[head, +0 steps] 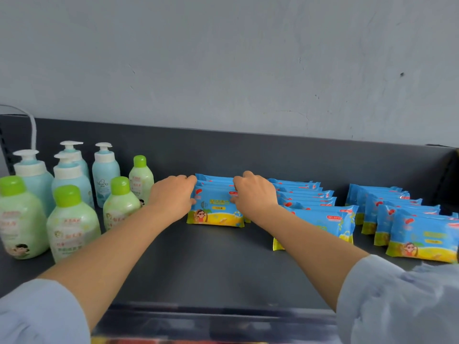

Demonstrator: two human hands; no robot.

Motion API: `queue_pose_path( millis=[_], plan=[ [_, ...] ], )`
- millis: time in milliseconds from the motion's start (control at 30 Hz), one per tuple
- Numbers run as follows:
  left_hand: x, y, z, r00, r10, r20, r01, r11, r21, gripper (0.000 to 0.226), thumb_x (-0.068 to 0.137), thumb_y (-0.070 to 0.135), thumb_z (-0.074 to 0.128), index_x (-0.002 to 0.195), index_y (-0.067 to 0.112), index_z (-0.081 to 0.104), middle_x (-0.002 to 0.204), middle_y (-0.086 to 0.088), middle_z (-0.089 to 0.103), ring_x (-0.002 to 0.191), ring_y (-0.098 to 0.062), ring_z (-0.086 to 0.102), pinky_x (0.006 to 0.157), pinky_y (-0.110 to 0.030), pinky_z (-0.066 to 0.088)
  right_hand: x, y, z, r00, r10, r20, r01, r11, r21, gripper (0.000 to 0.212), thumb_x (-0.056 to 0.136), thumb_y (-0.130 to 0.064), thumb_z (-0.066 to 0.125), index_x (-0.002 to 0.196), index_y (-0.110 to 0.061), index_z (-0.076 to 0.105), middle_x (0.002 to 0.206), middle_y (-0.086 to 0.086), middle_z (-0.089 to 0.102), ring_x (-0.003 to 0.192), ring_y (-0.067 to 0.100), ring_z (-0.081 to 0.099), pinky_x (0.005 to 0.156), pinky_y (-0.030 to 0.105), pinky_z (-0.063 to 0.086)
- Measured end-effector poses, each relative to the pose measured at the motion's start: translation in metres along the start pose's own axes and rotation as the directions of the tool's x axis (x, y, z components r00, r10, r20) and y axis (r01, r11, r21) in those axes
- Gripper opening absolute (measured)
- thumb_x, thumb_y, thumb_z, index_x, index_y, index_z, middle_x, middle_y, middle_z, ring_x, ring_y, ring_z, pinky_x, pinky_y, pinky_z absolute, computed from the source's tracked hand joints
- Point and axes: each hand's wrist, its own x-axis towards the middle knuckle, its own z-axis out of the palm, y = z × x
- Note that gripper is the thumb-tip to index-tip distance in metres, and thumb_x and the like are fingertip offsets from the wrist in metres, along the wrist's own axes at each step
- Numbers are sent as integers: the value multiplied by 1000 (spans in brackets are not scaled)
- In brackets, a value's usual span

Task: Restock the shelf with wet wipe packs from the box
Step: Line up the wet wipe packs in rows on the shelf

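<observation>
Left hand (173,194): my fingers curled round the left end of a short row of wipe packs (215,210) | right hand (255,194): curled round its right end | row stands upright on the dark shelf (223,264), at my 12 o'clock | second row (323,219) and third row (422,234) at its 3 o'clock | bottles (72,219) at its 9 o'clock
</observation>
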Motion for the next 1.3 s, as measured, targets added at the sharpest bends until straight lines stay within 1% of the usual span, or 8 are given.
queue_pose_path(
  millis=[200, 333, 400, 633, 800, 1000, 1133, 1300],
  plan=[
    [-2, 3, -4, 999, 25, -28, -23, 997, 80, 41, 91, 42, 56, 125, 21, 48, 112, 3, 57, 103, -16, 53, 67, -27, 44, -9, -2, -9, 999, -40, -27, 38, 996, -79, 27, 92, -23, 61, 116, -14, 53, 109, 5, 55, 98, 21, 51, 68, 29, 38],
    [-3, 9, -9, 996, 61, -64, -54, 992, 112, 42, 91, 43, 56, 126, 20, 50, 115, 1, 55, 106, -17, 50, 75, -29, 46, -19, 2, -20, 996, -71, -53, 63, 989, -131, 29, 90, -27, 63, 115, -16, 53, 110, 4, 54, 103, 22, 49, 80, 31, 39],
    [-4, 15, -16, 993, 83, -80, -74, 992, 105, 43, 90, 42, 58, 126, 20, 51, 116, 1, 55, 108, -18, 50, 78, -30, 45, -26, 6, -26, 996, -70, -61, 60, 987, -150, 31, 90, -29, 62, 117, -17, 53, 111, 4, 54, 105, 22, 48, 85, 31, 39],
    [-9, 65, -57, 975, 174, -137, -170, 985, 39, 40, 90, 40, 59, 124, 19, 54, 118, 1, 58, 112, -20, 51, 86, -33, 44, -72, 46, -59, 995, 6, -97, -21, 988, -154, 34, 90, -36, 60, 117, -18, 53, 113, 2, 54, 109, 23, 47, 85, 31, 37],
    [-29, 135, -87, 958, 248, -142, -262, 961, -86, 39, 92, 36, 57, 125, 16, 54, 118, -1, 57, 111, -23, 52, 86, -35, 43, -129, 97, -85, 992, 103, -74, -115, 977, -178, 39, 91, -40, 58, 123, -19, 51, 117, 3, 54, 111, 24, 47, 89, 33, 38],
    [-67, 244, -112, 921, 362, -145, -385, 904, -186, 39, 92, 36, 57, 125, 15, 55, 119, -3, 57, 112, -25, 52, 88, -38, 45, -223, 171, -112, 966, 259, -24, -257, 937, -238, 39, 89, -35, 59, 124, -18, 53, 121, 6, 55, 116, 27, 46, 93, 36, 38],
    [-100, 321, -126, 891, 426, -156, -453, 858, -243, 38, 92, 38, 57, 122, 16, 55, 118, -2, 56, 113, -25, 51, 85, -39, 45, -300, 220, -132, 941, 339, 17, -320, 903, -286, 39, 90, -36, 59, 124, -19, 51, 119, 6, 54, 113, 26, 46, 88, 34, 39],
    [-151, 419, -137, 822, 539, -182, -569, 769, -292, 36, 91, 39, 57, 120, 17, 55, 116, -2, 57, 110, -23, 53, 82, -36, 45, -404, 277, -154, 887, 459, 49, -422, 849, -318, 35, 91, -32, 58, 122, -18, 50, 118, 6, 54, 114, 26, 47, 85, 33, 40]
  ],
)
